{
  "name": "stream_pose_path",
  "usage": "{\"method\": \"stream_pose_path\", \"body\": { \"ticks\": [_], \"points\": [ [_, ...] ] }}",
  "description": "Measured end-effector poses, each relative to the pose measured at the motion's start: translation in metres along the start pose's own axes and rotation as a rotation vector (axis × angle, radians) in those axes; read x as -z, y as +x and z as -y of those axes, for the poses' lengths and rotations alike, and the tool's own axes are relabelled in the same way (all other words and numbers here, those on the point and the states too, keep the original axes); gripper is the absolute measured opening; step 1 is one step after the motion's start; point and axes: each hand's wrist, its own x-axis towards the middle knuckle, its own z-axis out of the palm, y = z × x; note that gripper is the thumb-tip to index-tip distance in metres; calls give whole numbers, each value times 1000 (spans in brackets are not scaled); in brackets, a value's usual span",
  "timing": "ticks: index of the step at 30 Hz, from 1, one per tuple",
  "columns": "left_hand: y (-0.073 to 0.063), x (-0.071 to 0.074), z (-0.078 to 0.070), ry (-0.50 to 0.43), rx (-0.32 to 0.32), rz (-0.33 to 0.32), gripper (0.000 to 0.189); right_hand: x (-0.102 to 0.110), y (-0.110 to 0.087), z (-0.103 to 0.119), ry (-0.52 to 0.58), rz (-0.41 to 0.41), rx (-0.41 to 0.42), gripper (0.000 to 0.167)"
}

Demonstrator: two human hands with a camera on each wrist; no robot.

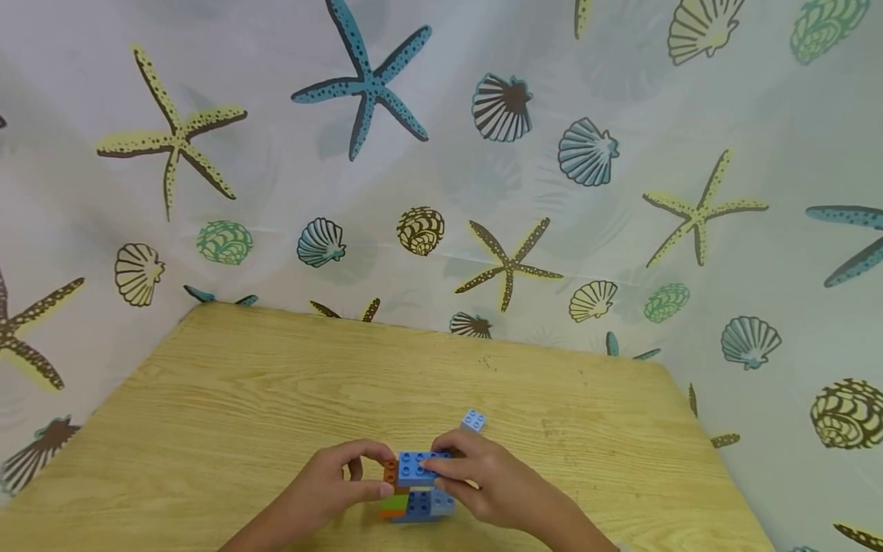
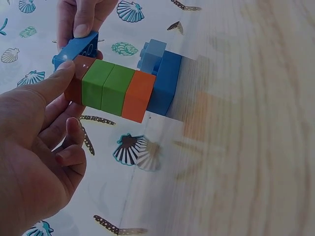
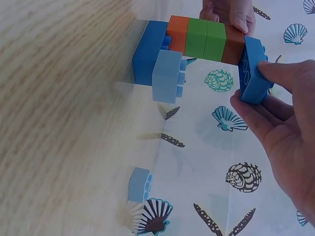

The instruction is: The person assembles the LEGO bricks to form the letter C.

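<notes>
A small tower rises from a long blue brick (image 2: pixel 167 81) on the table: an orange brick (image 2: pixel 138 96), two green bricks (image 2: pixel 108 86) and a brown brick (image 1: pixel 390 469) on top. Beside the orange one, a light blue brick (image 3: pixel 167 76) sits on the same base. My left hand (image 1: pixel 334 479) holds the brown brick between thumb and fingers. On the other side, my right hand (image 1: pixel 490 479) pinches a second long blue brick (image 1: pixel 411 464) by its free end. That brick reaches out sideways over the base, its other end right at the brown brick's studded top.
A loose light blue brick (image 1: pixel 474 419) lies on the wooden table (image 1: pixel 276 376), just beyond the right hand. Behind the table and along its sides hangs a white cloth (image 1: pixel 441 169) printed with starfish and shells.
</notes>
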Motion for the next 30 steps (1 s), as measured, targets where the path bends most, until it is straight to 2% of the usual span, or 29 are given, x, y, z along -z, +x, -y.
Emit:
{"method": "stream_pose_path", "body": {
  "ticks": [5, 8, 13, 19, 30],
  "points": [
    [1, 0, -1, 9, 4, -1, 37, 1, -1, -2, 8, 7, 6, 29],
    [1, 0, 0, 12, -3, 0, 37, 1, -1, -5, 51, 22, -8, 29],
    [0, 1, 1, 11, -6, 0, 36, -2, -3, -8, 155, 38, -90, 28],
    [0, 2, 1, 20, -14, -2, 36, -6, -6, -9, 275, 8, -195, 27],
    [3, 1, 6, 22, -47, 10, 35, -8, -10, -10, 330, -14, -252, 30]
  ]
}}
